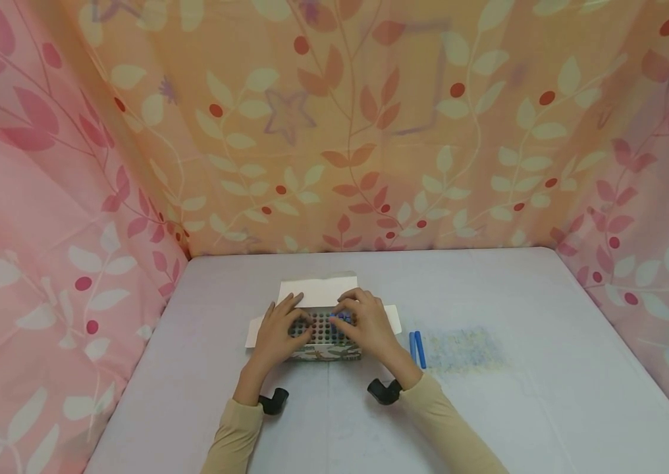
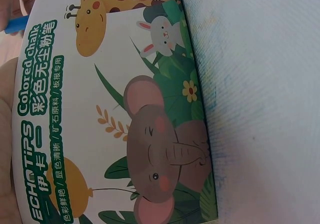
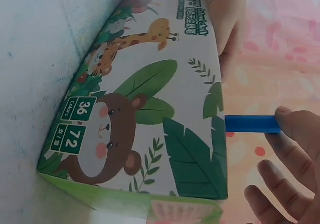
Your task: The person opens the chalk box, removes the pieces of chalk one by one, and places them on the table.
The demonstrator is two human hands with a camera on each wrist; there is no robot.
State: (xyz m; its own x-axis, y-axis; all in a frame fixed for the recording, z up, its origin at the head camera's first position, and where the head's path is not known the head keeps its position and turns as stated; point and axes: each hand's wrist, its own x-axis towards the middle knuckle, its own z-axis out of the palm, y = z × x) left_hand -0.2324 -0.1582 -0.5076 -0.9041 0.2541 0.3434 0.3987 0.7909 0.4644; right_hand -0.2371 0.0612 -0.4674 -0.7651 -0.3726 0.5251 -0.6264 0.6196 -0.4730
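An open box of colored chalk [image 1: 325, 353] stands on the table, its inner tray [image 1: 321, 327] full of round holes. Printed animals cover the side of the box [image 2: 165, 134], which the left wrist view faces. Between thumb and forefinger my right hand [image 3: 295, 149] pinches a blue chalk stick [image 3: 252, 124], upright at the box's top edge. More blue chalk [image 1: 343, 317] shows in the tray beneath that hand. My left hand [image 1: 280, 332] rests at the box's left end, thumb and forefinger bent loosely over the holes with a gap between them.
Two blue chalk sticks [image 1: 417, 349] lie side by side to the right of the box. Beyond them the white table [image 1: 548, 408] has a patch of chalk smudges [image 1: 467, 349]. The raised lid [image 1: 322, 289] and side flaps [image 1: 394, 318] spread outward. Patterned curtains [image 1: 346, 131] enclose the table.
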